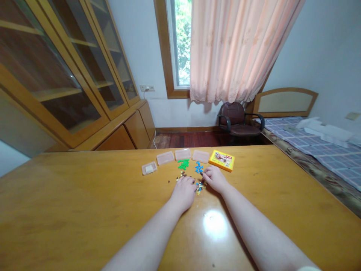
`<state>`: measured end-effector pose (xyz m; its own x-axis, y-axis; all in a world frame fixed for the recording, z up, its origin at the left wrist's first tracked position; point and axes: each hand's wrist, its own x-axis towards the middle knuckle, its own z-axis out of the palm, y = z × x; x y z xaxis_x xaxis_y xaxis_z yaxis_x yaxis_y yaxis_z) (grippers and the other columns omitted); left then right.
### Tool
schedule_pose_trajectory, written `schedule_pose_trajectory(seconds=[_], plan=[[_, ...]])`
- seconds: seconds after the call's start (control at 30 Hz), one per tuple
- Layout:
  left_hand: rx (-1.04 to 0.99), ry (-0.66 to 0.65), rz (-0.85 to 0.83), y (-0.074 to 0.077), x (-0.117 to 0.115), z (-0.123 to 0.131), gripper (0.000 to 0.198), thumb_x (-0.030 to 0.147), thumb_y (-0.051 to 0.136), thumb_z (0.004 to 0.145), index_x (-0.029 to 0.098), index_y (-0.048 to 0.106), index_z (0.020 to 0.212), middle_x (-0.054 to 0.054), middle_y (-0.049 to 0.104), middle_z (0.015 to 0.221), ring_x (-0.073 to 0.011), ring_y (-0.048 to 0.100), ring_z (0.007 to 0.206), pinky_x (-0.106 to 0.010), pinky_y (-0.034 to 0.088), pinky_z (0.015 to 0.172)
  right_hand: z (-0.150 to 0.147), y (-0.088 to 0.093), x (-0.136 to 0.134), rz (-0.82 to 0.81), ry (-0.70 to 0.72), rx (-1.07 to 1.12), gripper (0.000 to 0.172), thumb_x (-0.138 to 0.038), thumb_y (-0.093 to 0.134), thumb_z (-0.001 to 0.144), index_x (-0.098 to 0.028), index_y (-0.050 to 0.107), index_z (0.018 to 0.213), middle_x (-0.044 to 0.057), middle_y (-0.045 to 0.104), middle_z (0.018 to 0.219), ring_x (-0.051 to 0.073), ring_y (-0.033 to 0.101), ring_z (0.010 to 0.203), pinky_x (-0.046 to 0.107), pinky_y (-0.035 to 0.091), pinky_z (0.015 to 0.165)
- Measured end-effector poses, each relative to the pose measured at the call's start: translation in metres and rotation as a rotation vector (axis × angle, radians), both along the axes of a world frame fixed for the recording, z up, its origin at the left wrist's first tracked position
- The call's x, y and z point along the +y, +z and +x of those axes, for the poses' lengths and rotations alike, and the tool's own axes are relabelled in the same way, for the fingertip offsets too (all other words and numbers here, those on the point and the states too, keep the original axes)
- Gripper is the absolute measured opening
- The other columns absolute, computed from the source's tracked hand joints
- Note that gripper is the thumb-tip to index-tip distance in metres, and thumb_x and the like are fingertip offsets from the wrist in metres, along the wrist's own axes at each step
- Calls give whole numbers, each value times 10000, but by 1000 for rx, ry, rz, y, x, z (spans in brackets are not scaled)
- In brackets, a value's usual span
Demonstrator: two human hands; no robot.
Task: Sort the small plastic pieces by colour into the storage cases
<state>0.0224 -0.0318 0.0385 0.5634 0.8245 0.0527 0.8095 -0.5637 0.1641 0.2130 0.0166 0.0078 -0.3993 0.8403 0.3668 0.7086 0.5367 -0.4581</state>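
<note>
My left hand (184, 192) rests low over the table, its fingers partly spread beside a mixed pile of small building bricks (200, 186) in yellow, blue, white and brown. Brown and cream bricks (182, 174) lie just beyond its fingertips, partly hidden by them. On the pile's other side, my right hand (216, 179) has its thumb and fingers closed at a small dark brown brick (202, 174). Farther back are a heap of green bricks (184, 164) and a looser group of blue bricks (199, 167).
Three clear plastic trays (165, 158) line the table's far side. A smaller clear box (149, 168) with something white inside stands left of them. A yellow picture box (222, 160) lies at the right. Beyond the wooden table (93, 210) stand a chair (239, 119) and a bed.
</note>
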Motion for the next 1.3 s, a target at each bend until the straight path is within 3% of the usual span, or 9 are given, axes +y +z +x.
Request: schedule_pose_trajectory(seconds=[0.23, 0.43, 0.57, 0.67, 0.77, 0.83, 0.97, 1.13, 1.3], plan=[[14, 136, -46, -15, 5, -4, 419, 242, 448, 871, 259, 531, 1282, -95, 444, 1405, -279, 329, 1329, -492, 214, 1110, -1, 0, -2, 18, 160, 38, 399, -346, 465, 918, -217, 711, 632, 35, 679, 788, 155, 554, 737, 317, 385, 735], [-32, 202, -51, -18, 11, -7, 437, 231, 412, 882, 255, 495, 1311, -97, 406, 1432, -259, 316, 1342, -486, 219, 1115, -1, -4, 3, -11, -23, -45, 392, -288, 438, 934, -213, 723, 675, 26, 685, 739, 158, 557, 720, 307, 371, 741], [-102, 105, -28, -16, 10, -6, 412, 205, 448, 862, 271, 544, 1258, -73, 441, 1406, -242, 349, 1316, -473, 223, 1120, 3, -4, 4, 21, -112, -59, 409, -316, 426, 937, -192, 712, 673, 42, 667, 706, 168, 543, 699, 309, 362, 711], [-131, 13, -25, -15, 7, -5, 367, 207, 473, 856, 294, 593, 1191, -49, 484, 1370, -232, 371, 1296, -479, 219, 1120, 3, -1, 1, 42, 9, -14, 395, -318, 448, 926, -199, 705, 651, 39, 661, 732, 164, 537, 721, 310, 366, 721], [-132, 59, 5, -13, 7, -5, 339, 202, 470, 853, 250, 610, 1158, -69, 535, 1311, -232, 424, 1245, -472, 247, 1104, 0, 2, -2, 30, 183, 7, 368, -345, 490, 906, -206, 700, 637, 30, 661, 747, 159, 534, 732, 310, 365, 727], [-142, 101, 24, -10, 8, -5, 332, 190, 465, 849, 225, 612, 1144, -72, 588, 1236, -225, 486, 1170, -447, 295, 1074, -2, 3, -4, 16, 206, -22, 372, -356, 490, 907, -210, 702, 639, 28, 662, 742, 159, 527, 724, 317, 358, 728], [-126, 117, 34, -4, 8, -6, 281, 167, 459, 839, 210, 657, 1033, -53, 681, 973, -203, 580, 956, -368, 408, 937, -6, 1, -3, -1, 68, -89, 394, -353, 443, 929, -205, 709, 679, 40, 658, 757, 163, 513, 729, 322, 350, 725], [-129, 230, 90, 4, 6, -10, 267, 155, 465, 832, 207, 673, 992, -58, 682, 934, -206, 582, 896, -342, 427, 839, -4, 1, -1, 34, -52, -68, 384, -346, 436, 931, -178, 699, 707, 57, 648, 763, 166, 511, 733, 307, 352, 705], [-138, -36, 9, 8, 7, -12, 207, 138, 527, 803, 227, 708, 849, -36, 687, 818, -194, 566, 858, -331, 405, 830, -1, 3, -1, 28, 70, 24, 492, -337, 362, 960, -177, 664, 606, 37, 612, 619, 150, 500, 644, 297, 342, 672]])
